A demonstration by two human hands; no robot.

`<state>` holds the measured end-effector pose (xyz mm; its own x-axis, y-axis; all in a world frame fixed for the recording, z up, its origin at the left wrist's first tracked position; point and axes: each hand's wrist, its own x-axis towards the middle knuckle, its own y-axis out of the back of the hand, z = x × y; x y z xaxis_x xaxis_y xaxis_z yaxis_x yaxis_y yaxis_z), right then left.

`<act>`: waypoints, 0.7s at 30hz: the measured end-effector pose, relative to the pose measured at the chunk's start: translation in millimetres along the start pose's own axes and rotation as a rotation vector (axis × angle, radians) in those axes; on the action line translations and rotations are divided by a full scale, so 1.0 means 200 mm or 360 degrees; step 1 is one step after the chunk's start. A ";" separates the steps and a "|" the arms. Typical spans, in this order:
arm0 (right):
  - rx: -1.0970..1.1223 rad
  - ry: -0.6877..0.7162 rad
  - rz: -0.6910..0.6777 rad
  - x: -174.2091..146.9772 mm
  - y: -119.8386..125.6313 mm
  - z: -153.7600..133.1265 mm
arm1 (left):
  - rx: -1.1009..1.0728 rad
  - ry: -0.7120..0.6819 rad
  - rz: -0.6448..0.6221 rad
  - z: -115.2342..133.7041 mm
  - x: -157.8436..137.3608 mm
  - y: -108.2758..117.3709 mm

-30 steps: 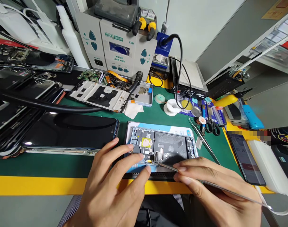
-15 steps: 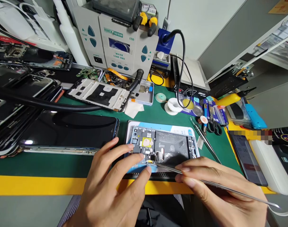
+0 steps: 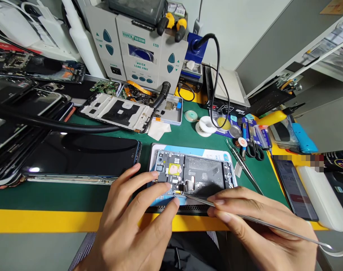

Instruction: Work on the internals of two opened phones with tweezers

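An opened phone (image 3: 205,175) lies face down on a blue and white pad (image 3: 153,152), its circuit board and dark battery bay exposed. My left hand (image 3: 140,210) spreads its fingers over the phone's left end, fingertips resting on the board area and the thumb by the near edge. Between the thumb and fingers of my right hand (image 3: 256,222) is a thin metal pry tool (image 3: 281,227) with a curved back end. The tool's tip meets the phone's near edge, beside a silvery flex cable (image 3: 190,185). Exactly what the tip touches is too small to tell.
Tweezers (image 3: 246,169) lie right of the pad. Left is a dark phone screen (image 3: 84,154) and a stack of phones (image 3: 8,143). A hot air station (image 3: 140,52) stands behind, its black hose (image 3: 75,126) crossing leftward. Scissors (image 3: 254,150) and a solder spool (image 3: 207,126) sit back right.
Hardly anything differs. The view has shifted very slightly; both hands, the tool and the phone keep their places.
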<state>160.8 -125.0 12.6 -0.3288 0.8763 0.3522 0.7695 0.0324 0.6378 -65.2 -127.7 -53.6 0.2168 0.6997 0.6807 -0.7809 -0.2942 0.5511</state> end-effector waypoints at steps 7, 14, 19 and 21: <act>-0.0024 0.0049 -0.0051 -0.01 0.01 0.01 | 0.0012 -0.0004 0.0002 0.00 0.00 0.00; 0.0030 -0.0118 0.0077 -0.09 -0.02 0.03 | 0.0021 -0.0023 -0.0001 0.00 -0.01 0.00; 0.0110 -0.0057 0.0040 -0.02 0.00 0.00 | 0.0036 -0.0031 -0.0005 0.00 -0.01 0.00; 0.0156 -0.0083 0.0051 0.01 0.00 -0.01 | 0.0028 -0.0045 -0.0012 0.00 -0.01 0.00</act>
<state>159.3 -123.6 14.2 -0.2761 0.9013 0.3337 0.8300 0.0486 0.5556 -65.9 -128.4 -54.8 0.2390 0.6835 0.6897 -0.7689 -0.3006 0.5643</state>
